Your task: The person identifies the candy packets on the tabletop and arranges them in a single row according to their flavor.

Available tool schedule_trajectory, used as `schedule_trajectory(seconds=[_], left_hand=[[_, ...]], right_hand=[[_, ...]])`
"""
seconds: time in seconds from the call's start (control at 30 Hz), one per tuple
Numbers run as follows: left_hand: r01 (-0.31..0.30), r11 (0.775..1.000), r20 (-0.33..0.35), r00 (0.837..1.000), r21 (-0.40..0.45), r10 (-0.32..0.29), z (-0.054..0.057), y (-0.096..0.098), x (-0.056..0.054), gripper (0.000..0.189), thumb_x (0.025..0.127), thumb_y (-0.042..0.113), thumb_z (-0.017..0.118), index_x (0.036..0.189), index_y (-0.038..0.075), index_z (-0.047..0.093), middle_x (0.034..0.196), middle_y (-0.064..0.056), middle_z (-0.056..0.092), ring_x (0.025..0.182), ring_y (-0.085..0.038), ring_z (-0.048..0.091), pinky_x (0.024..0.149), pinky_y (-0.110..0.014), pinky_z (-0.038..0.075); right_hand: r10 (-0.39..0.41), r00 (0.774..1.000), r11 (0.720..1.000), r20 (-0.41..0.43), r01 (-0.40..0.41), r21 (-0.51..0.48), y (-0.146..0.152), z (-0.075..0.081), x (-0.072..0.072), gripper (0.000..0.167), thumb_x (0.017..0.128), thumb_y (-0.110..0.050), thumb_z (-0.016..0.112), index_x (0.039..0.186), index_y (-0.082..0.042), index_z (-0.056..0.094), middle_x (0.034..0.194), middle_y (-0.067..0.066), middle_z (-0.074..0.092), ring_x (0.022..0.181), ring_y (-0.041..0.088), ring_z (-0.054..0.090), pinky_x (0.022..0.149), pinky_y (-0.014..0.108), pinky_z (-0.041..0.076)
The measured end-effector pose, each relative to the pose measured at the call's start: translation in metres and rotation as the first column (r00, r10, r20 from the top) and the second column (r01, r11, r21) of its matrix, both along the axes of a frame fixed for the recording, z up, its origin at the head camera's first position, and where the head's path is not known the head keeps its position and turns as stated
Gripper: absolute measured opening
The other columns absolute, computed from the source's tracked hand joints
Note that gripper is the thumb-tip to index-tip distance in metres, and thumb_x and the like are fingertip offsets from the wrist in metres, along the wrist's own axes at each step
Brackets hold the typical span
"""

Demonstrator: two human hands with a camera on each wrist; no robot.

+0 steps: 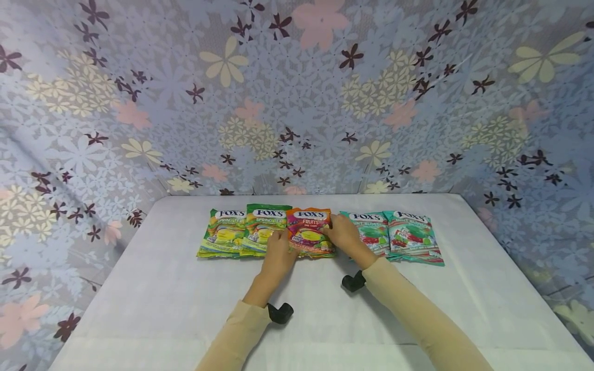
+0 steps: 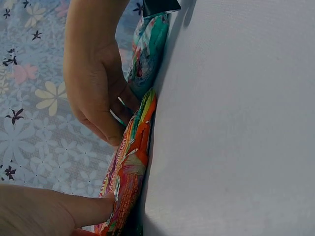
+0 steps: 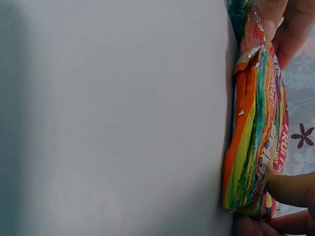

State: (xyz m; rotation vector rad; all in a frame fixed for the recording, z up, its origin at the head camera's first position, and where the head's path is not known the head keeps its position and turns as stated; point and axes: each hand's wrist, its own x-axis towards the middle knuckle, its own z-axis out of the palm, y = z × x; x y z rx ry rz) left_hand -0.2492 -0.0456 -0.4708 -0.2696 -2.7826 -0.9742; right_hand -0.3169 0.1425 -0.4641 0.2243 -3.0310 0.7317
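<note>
An orange bag of Fox's Fruits candy lies on the white table between both hands. My left hand pinches its lower left corner; in the left wrist view the left thumb presses on the bag's printed face. At the right edge my right hand grips the bag, with the thumb on the front and fingers tucked at its side. Left of it sit two green Spring Tea candy bags, the nearer one partly behind my left hand. My right hand and wrist overlap a teal Mint Blossom bag.
A second teal Mint Blossom bag ends the row at the right. White cloth covers the table, and a flowered curtain rises behind its back edge. Black wrist cameras jut out from both sleeves.
</note>
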Motion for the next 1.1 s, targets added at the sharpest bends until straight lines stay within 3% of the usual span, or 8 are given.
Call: schedule_trajectory(seconds=[0.13,0.23,0.37,0.53,0.7,0.97,1.1], left_hand=[[0.027,0.999,0.014,1.000,0.022,-0.028,-0.002,-0.001,0.000,0.062,0.089,0.014,0.071,0.134,-0.017,0.043,0.123,-0.029,0.049,0.115,-0.040,0.048,0.093,-0.045,0.045],[0.040,0.999,0.015,0.999,0.015,-0.040,-0.004,-0.001,0.000,0.062,0.090,0.014,0.070,0.135,-0.018,0.041,0.123,-0.029,0.048,0.113,-0.039,0.047,0.092,-0.045,0.046],[0.048,0.999,0.016,0.999,0.003,-0.048,-0.004,-0.001,0.000,0.062,0.090,0.014,0.070,0.135,-0.018,0.040,0.123,-0.029,0.048,0.112,-0.038,0.046,0.092,-0.045,0.045],[0.041,0.999,0.029,0.999,0.001,-0.041,-0.003,0.000,0.000,0.063,0.090,0.013,0.069,0.136,-0.017,0.039,0.125,-0.028,0.047,0.113,-0.037,0.045,0.094,-0.044,0.044],[0.030,0.999,0.029,0.999,0.020,-0.030,-0.004,-0.001,0.000,0.063,0.089,0.013,0.070,0.136,-0.017,0.040,0.127,-0.028,0.046,0.116,-0.038,0.045,0.096,-0.045,0.043],[0.024,0.996,-0.036,0.999,0.087,-0.021,-0.002,0.002,-0.001,0.059,0.083,0.003,0.073,0.134,-0.011,0.048,0.127,-0.026,0.046,0.117,-0.036,0.042,0.096,-0.045,0.042],[0.036,0.988,-0.056,0.998,0.150,-0.028,0.007,0.015,-0.004,0.057,0.082,-0.003,0.071,0.134,-0.006,0.050,0.131,-0.026,0.044,0.122,-0.037,0.039,0.098,-0.047,0.041]], right_hand=[[0.016,1.000,0.999,0.016,-0.017,0.041,0.000,0.001,0.000,0.040,0.093,-0.029,0.066,0.115,0.004,0.061,0.094,0.017,0.057,0.078,0.028,0.058,0.063,0.041,0.047],[0.048,0.999,0.993,0.015,-0.049,0.110,0.000,0.000,0.000,0.048,0.096,-0.030,0.062,0.126,0.007,0.055,0.101,0.020,0.056,0.077,0.027,0.058,0.063,0.040,0.049],[0.067,0.998,0.985,0.016,-0.069,0.156,-0.001,0.000,-0.001,0.053,0.099,-0.027,0.057,0.134,0.012,0.047,0.107,0.024,0.054,0.082,0.029,0.060,0.070,0.040,0.052],[0.038,0.999,0.993,0.037,-0.042,0.111,-0.002,-0.002,-0.002,0.052,0.099,-0.024,0.057,0.136,0.011,0.045,0.112,0.025,0.054,0.097,0.033,0.059,0.081,0.044,0.051],[0.032,0.999,0.999,0.021,-0.032,-0.012,0.000,-0.003,0.000,0.052,0.097,-0.019,0.060,0.136,0.012,0.045,0.121,0.027,0.054,0.111,0.037,0.055,0.090,0.048,0.047],[0.036,0.994,0.971,-0.106,-0.059,-0.230,0.022,0.003,0.017,0.038,0.088,-0.002,0.067,0.123,0.011,0.058,0.104,0.024,0.060,0.088,0.031,0.062,0.068,0.040,0.053],[-0.015,0.987,0.966,-0.161,-0.027,-0.258,0.044,0.009,0.023,0.034,0.088,-0.002,0.067,0.120,0.008,0.061,0.103,0.023,0.061,0.086,0.033,0.063,0.064,0.040,0.053]])
